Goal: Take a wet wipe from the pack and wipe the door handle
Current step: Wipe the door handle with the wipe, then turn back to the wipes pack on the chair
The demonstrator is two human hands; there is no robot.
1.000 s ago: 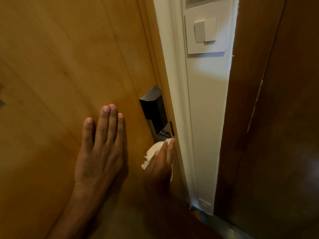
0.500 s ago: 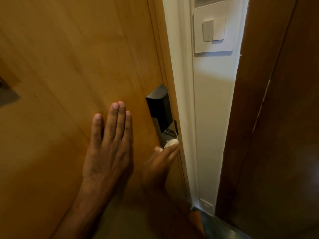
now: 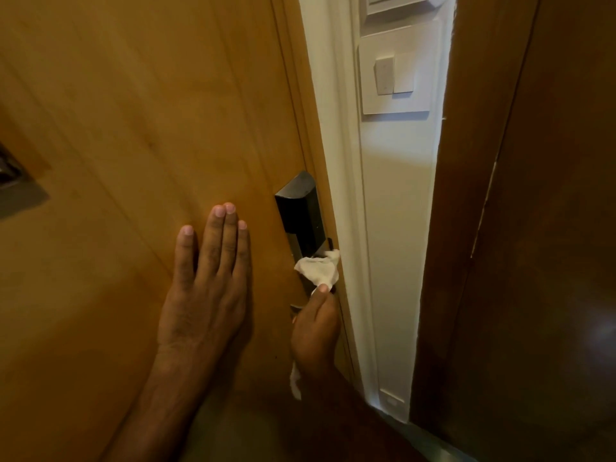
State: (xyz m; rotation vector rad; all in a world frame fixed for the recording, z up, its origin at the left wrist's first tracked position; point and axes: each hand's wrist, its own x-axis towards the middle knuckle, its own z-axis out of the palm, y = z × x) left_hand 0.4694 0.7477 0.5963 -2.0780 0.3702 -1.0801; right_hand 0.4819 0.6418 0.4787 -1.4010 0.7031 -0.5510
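- The right hand (image 3: 315, 331) pinches the wet wipe (image 3: 318, 270) just under the black lock plate (image 3: 301, 221), near the door's right edge.
- The door handle is hidden under that hand.
- The left hand (image 3: 206, 288) lies flat and open on the door (image 3: 133, 111).

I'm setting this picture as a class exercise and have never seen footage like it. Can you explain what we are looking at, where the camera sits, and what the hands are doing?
The camera is worn on a person's head and looks forward and down, so you see their own two bare hands. The left hand lies flat, fingers spread, against the wooden door. The right hand holds a crumpled white wet wipe pressed against the door's metal fittings just below the dark lock plate. The handle itself is mostly hidden behind hand and wipe. On the white wall beside the door sits a light switch.
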